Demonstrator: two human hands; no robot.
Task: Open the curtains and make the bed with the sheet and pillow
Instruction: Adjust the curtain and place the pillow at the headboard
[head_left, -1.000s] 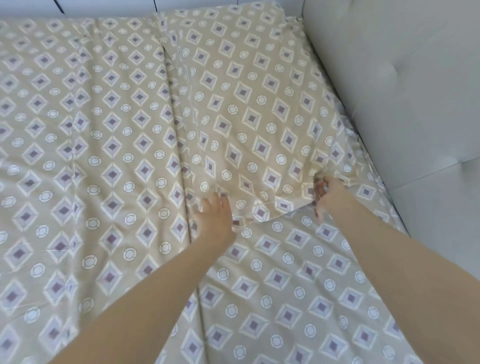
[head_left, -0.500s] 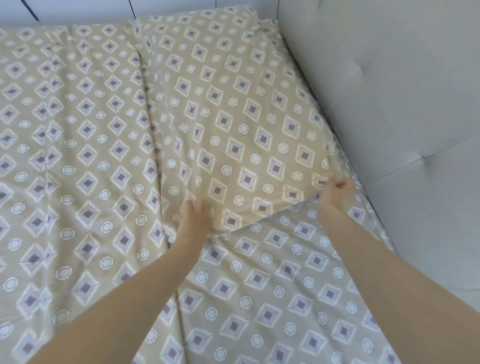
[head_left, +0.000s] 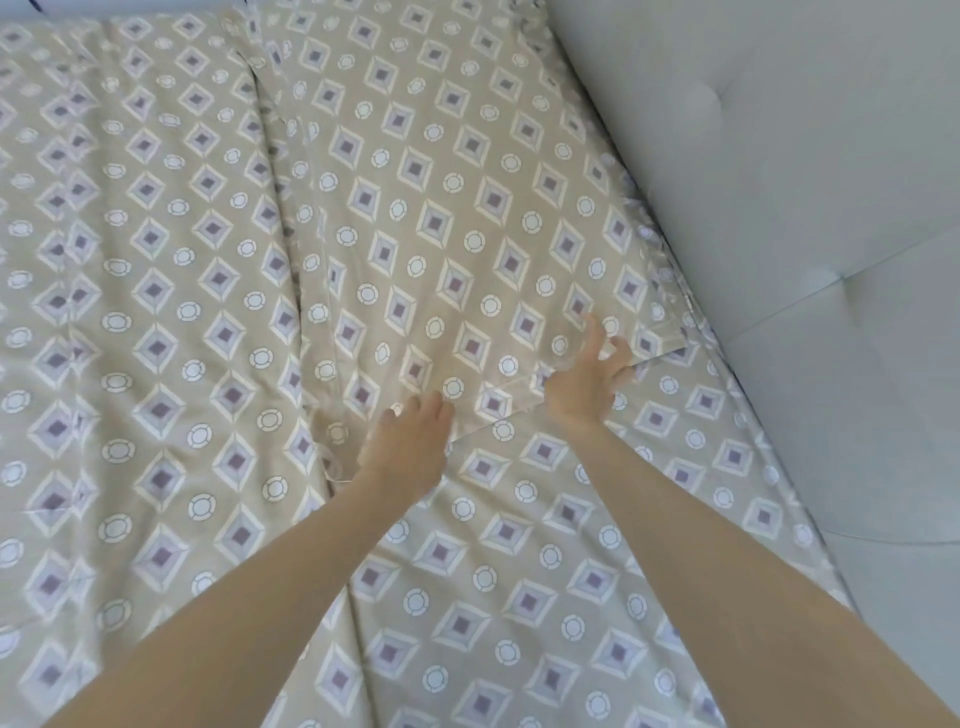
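Since the earlier frame my right hand (head_left: 587, 382) has let go of the corner of the pillow (head_left: 441, 208) nearest the headboard (head_left: 779, 208) and shifted left along the near edge. Its fingers now spread wide, holding nothing, palm just over that edge. My left hand (head_left: 410, 449) stays at the same edge, fingers curled down onto the fabric, gripping the pillow. It lies flat on the matching patterned sheet (head_left: 156, 338), one side just beside the padded headboard.
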